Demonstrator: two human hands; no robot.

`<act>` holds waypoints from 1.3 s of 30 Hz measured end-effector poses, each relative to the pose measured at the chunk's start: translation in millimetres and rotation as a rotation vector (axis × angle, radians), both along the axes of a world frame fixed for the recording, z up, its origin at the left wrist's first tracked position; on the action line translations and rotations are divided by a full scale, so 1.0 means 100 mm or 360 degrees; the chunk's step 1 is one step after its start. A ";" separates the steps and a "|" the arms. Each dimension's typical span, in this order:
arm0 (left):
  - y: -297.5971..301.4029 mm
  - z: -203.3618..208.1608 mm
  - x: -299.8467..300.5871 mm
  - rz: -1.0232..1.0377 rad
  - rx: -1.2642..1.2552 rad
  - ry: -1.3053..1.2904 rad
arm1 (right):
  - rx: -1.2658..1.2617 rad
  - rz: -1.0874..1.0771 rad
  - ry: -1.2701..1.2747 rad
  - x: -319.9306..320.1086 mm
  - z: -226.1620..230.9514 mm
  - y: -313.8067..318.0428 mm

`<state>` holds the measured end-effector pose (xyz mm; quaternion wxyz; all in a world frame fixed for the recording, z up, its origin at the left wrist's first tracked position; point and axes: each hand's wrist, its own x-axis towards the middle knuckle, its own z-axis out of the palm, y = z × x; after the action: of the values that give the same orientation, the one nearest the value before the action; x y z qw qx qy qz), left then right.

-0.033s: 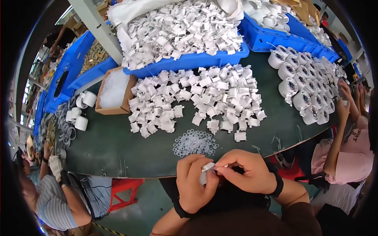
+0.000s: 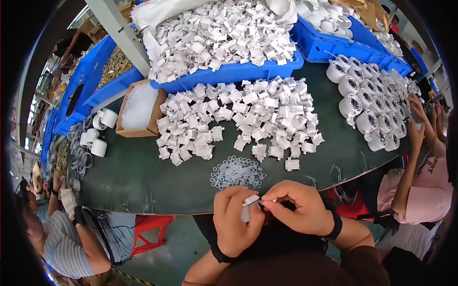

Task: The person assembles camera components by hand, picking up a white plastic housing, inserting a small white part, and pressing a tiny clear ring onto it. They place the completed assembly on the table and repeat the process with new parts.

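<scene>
Near the table's front edge, my left hand (image 2: 237,221) is closed around a small white plastic part (image 2: 245,214), fingers curled on one side and the thumb on the other. My right hand (image 2: 300,209) pinches a thin, dark, slender tool (image 2: 257,201) between thumb and index finger. Its tip meets the upper end of the white part; its exact kind is too small to make out. Just beyond my hands lies a pile of small translucent rings (image 2: 237,171). Farther back, loose white plastic parts (image 2: 276,119) like the held one spread over the green table (image 2: 167,190).
A blue bin (image 2: 229,71) heaped with white parts stands behind. At its left is a cardboard box (image 2: 155,119) lined with clear plastic. White round units (image 2: 367,121) stand in rows at the right. One co-worker (image 2: 71,238) sits left, another (image 2: 420,186) right.
The thin tool sits at a slightly different angle against the white part's upper end. Both hands keep nearly the same place and the same holds.
</scene>
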<state>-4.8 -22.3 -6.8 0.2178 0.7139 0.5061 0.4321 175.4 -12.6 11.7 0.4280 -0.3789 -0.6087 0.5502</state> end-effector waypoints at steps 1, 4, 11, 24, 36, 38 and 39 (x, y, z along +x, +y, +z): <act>0.01 0.01 0.00 0.0020 -0.0045 -0.0132 | -0.0080 -0.0106 0.0084 -0.02 -0.05 -0.03; 0.00 0.02 -0.01 0.0019 -0.0093 -0.0251 | -0.0020 -0.0229 0.0095 -0.14 -0.13 -0.06; 0.00 0.01 -0.01 -0.0142 -0.0042 -0.0222 | -0.0149 -0.0292 0.0145 -0.22 -0.19 -0.18; 0.01 0.02 -0.04 -0.0132 -0.0076 -0.0223 | 0.1057 -0.0332 -0.1557 0.48 -0.05 0.21; -0.05 0.02 -0.01 -0.0389 -0.0245 -0.0405 | 0.0045 -0.0201 -0.0206 0.11 -0.07 -0.14; -0.06 0.05 -0.04 -0.0363 -0.0236 -0.0340 | 0.0269 -0.0206 -0.0480 0.08 -0.07 -0.15; -0.06 0.07 -0.04 -0.0381 -0.0263 -0.0359 | 0.0267 -0.0200 -0.0479 0.09 -0.07 -0.13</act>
<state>-9.3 -28.1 0.4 0.3811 0.6958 0.4236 0.4373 184.6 -26.1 5.1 0.3956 -0.4572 -0.6847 0.4070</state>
